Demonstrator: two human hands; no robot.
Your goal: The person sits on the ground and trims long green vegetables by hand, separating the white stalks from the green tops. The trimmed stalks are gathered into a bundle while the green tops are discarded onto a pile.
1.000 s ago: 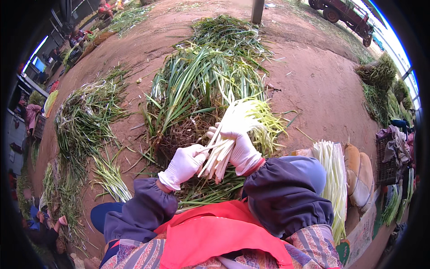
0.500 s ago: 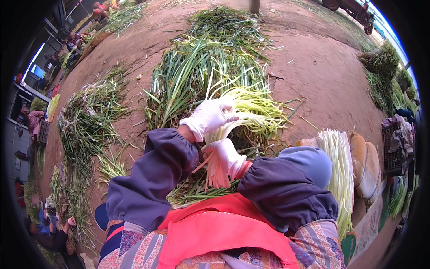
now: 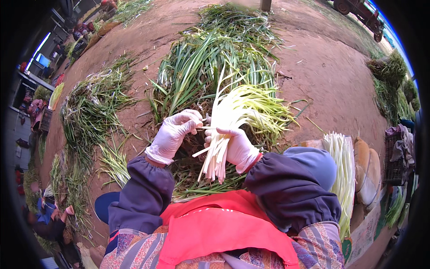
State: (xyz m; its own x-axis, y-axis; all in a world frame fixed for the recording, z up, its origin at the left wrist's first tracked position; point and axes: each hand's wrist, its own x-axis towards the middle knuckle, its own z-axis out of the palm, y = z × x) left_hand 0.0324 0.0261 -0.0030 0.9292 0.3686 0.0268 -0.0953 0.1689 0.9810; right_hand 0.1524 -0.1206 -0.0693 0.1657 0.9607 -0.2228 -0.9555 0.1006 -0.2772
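My right hand (image 3: 239,148), in a white glove, is wrapped round a bunch of blanched chives (image 3: 230,114). The pale cut ends point down toward me, and the yellow leafy tips fan out to the far right. Just left of the bunch, my gloved left hand (image 3: 172,136) is closed in a pinch at its fingertips. A thin pale strand (image 3: 206,128) runs between those fingertips and the bunch; its far end is hidden by the stalks. Under and beyond my hands lies a large heap of green leafy stalks (image 3: 192,67).
A neat pile of trimmed pale stalks (image 3: 338,175) lies at my right, by tan rounded bundles (image 3: 368,172). A dark crate (image 3: 394,157) stands farther right. More green stalks (image 3: 92,112) cover the ground at left, where other people sit. A post (image 3: 265,5) rises at the far side.
My left hand has come off the leafy part and moved down and left, pinching a thin strand. My right hand has turned, and the bunch is now more upright with its cut ends showing.
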